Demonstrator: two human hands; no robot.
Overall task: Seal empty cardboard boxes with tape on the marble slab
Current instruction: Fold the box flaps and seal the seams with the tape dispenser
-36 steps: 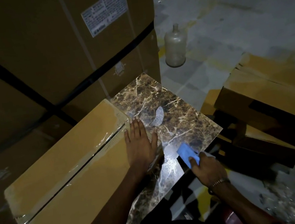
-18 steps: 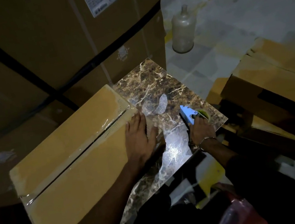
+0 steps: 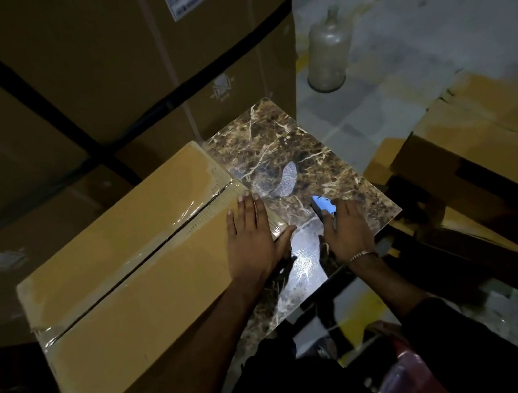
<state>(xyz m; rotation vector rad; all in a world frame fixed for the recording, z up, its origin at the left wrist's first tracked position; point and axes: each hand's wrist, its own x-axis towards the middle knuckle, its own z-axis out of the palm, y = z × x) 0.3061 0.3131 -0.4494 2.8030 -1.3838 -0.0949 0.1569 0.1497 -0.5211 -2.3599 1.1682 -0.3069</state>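
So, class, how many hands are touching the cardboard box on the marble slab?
1. The left hand lies flat on the cardboard box at its taped end; the right hand grips a blue tape dispenser over the marble slab.

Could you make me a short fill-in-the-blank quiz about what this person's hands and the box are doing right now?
1. The left hand lies flat on the ____ box.
2. The right hand holds a ____ tape dispenser.
3. The box rests partly on a brown ____ slab.
4. On the floor behind the slab stands a clear ____.

Missing words: cardboard; blue; marble; bottle
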